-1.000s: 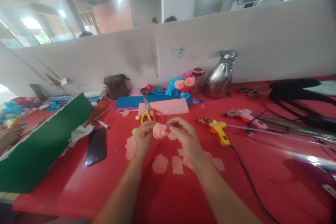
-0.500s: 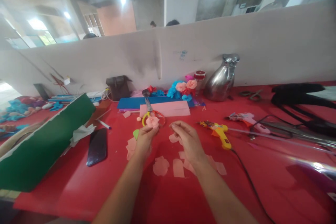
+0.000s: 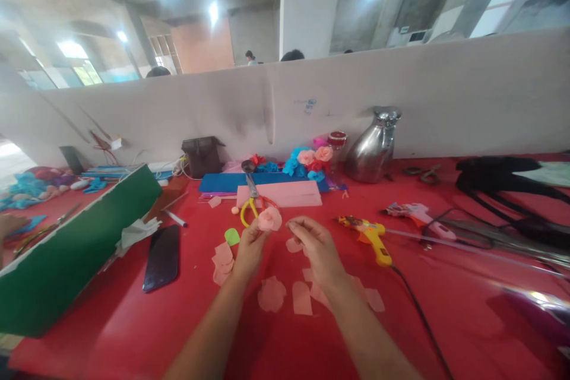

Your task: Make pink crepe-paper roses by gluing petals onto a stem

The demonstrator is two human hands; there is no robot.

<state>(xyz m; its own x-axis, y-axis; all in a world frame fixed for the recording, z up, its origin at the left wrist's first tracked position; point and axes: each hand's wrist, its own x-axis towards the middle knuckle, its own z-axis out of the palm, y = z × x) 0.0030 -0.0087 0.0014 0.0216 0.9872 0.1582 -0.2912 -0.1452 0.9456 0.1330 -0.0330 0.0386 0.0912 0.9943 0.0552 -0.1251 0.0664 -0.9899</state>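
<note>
My left hand [image 3: 250,246] pinches a small pink paper flower [image 3: 269,219] and holds it up above the red table [image 3: 133,320]. My right hand [image 3: 314,243] hovers just to its right, fingers curled in a loose pinch, nothing visible in them. Several cut pink paper petals [image 3: 272,294] lie on the table under and around both hands. A small green paper leaf [image 3: 231,236] lies left of my left hand. Yellow-handled scissors [image 3: 252,202] rest just behind the flower on a pink paper sheet [image 3: 285,193].
A yellow glue gun [image 3: 371,234] with black cord lies right of my right hand, a second glue gun [image 3: 414,212] beyond. A dark phone [image 3: 162,257] and green board [image 3: 75,249] sit left. Finished paper flowers [image 3: 312,157] and a metal jug [image 3: 373,145] stand by the partition.
My left hand lifted the pink flower away from the right hand, which let go and stayed curled. The camera view tilted slightly.
</note>
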